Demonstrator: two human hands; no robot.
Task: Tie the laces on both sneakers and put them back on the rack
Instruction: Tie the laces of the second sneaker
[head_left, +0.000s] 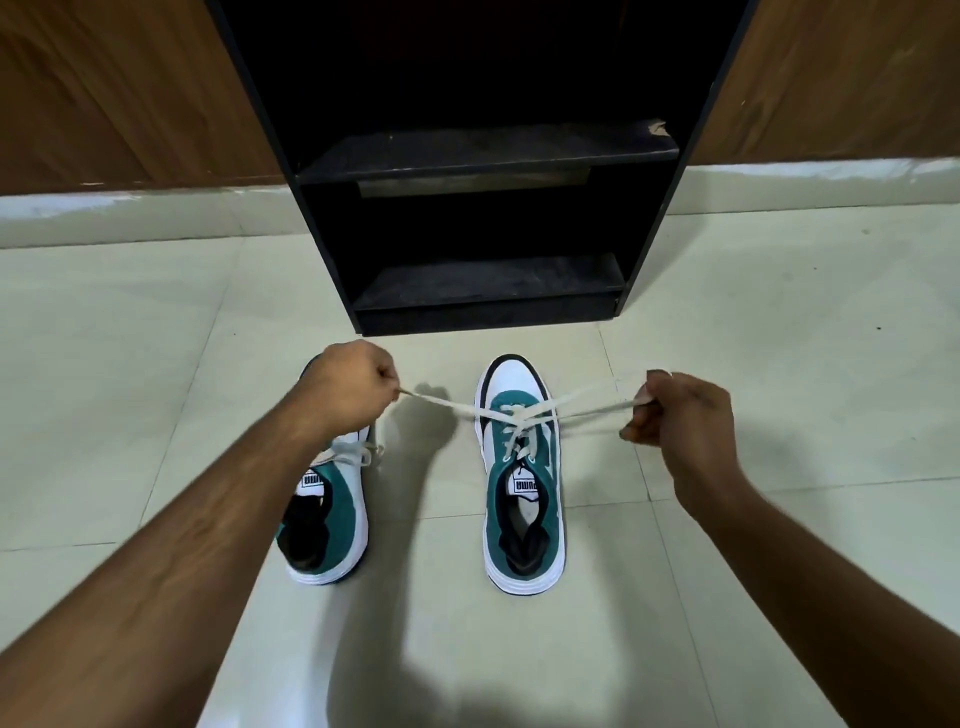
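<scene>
Two teal-and-white sneakers stand on the floor, toes toward the rack. The right sneaker (521, 483) has its white laces (514, 418) pulled out sideways and crossed over the tongue. My left hand (353, 387) is shut on the left lace end, out to the shoe's left. My right hand (680, 410) is shut on the right lace end, out to the shoe's right. The laces are taut between both hands. The left sneaker (332, 512) lies under my left forearm, its front hidden, with loose laces showing near its tongue.
A black shoe rack (488, 150) stands straight ahead against a brown wooden wall, with bare, dusty shelves; its lowest shelf (488, 283) sits just beyond the sneakers' toes. Pale floor tiles (156, 322) spread to both sides.
</scene>
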